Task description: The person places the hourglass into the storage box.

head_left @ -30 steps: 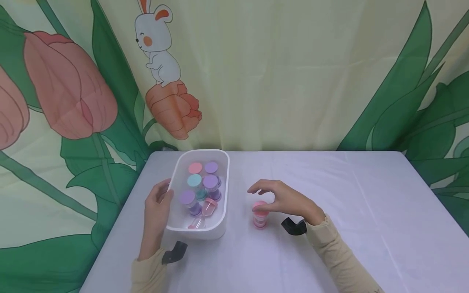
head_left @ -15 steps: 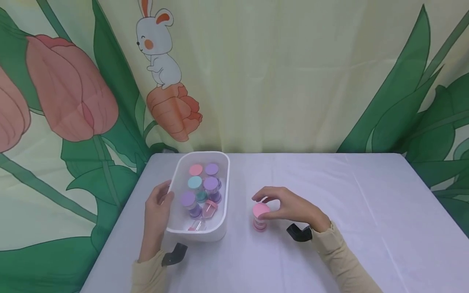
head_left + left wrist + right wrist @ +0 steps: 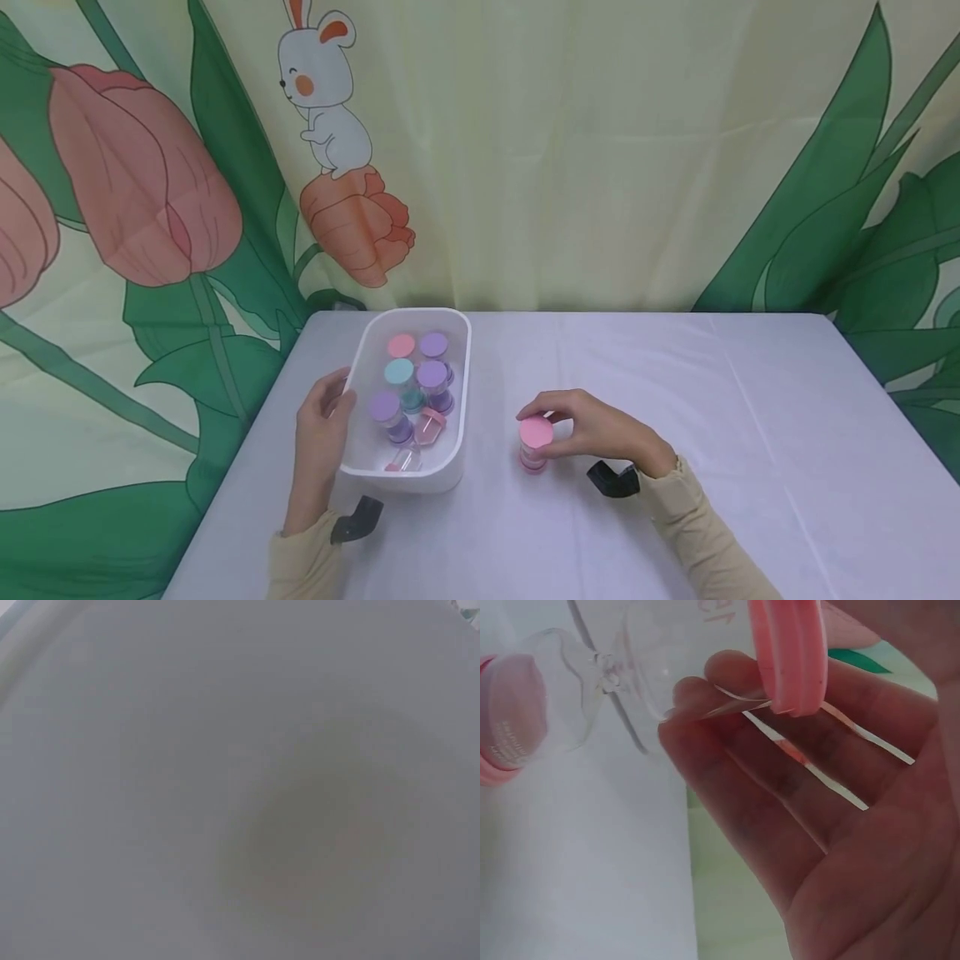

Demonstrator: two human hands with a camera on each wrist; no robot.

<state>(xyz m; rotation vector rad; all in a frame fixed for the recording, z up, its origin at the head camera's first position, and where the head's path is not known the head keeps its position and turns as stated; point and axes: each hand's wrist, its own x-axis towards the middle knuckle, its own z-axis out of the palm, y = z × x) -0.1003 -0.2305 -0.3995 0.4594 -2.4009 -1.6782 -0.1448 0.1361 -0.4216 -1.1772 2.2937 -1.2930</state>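
My right hand (image 3: 592, 429) holds a pink-capped sand timer (image 3: 536, 432) upright on the white table, thumb on its near side and fingers around the far side. Seen close in the right wrist view, the sand timer (image 3: 604, 675) has clear glass bulbs, a narrow waist, pink end caps and pinkish sand at one end. On the left, my left hand (image 3: 322, 433) grips the side wall of a white plastic bin (image 3: 459, 442), thumb at the rim. Only a blurred pale surface fills the left wrist view.
Inside the bin stand several sand timers, with purple (image 3: 386, 407), teal (image 3: 399, 372) and pink (image 3: 401, 345) caps. Toward its near end lie a tilted pink timer (image 3: 430, 427) and a clear piece (image 3: 405, 459). Behind the table (image 3: 675, 375) hangs a printed curtain (image 3: 562, 150).
My right hand has come down and slightly right around the pink sand timer, its fingers closing about the top. The left hand and bin have stayed in place.
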